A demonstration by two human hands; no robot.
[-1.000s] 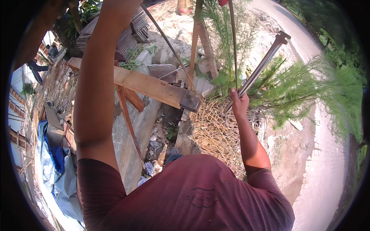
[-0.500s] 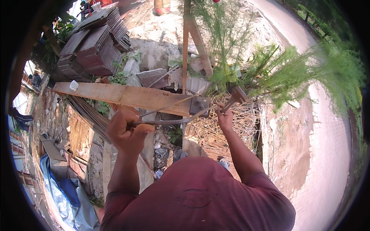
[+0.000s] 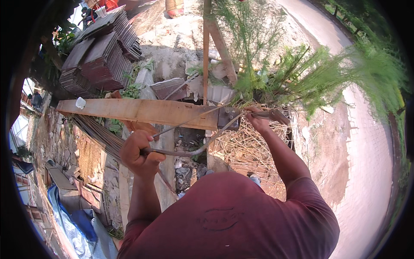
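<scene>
My left hand [image 3: 140,153] is closed around a bent metal rod [image 3: 196,152], whose thick grey length curves up toward the right. A thinner straight rod [image 3: 189,121] slants from beside this hand to the beam's right end. My right hand [image 3: 258,121] is closed on a rusty metal tool [image 3: 274,115] with a broad end pointing right; its exact kind is unclear. Between the hands lies a wooden beam [image 3: 146,111] with a dark metal plate [image 3: 228,117] bearing small pegs or bolts at its right end. The curved rod reaches this plate.
A heap of thin bent rods [image 3: 248,146] lies below the plate. Long bundled bars [image 3: 97,136] run under the beam. Stacked corrugated sheets [image 3: 103,64] stand far left, a blue tarp [image 3: 79,224] near left. Feathery green branches [image 3: 319,77] hang right of an upright post [image 3: 206,56].
The tool in my right hand has swung from pointing up and right to nearly level, and that hand has moved slightly up and right. My left hand has dropped slightly, still holding the rod.
</scene>
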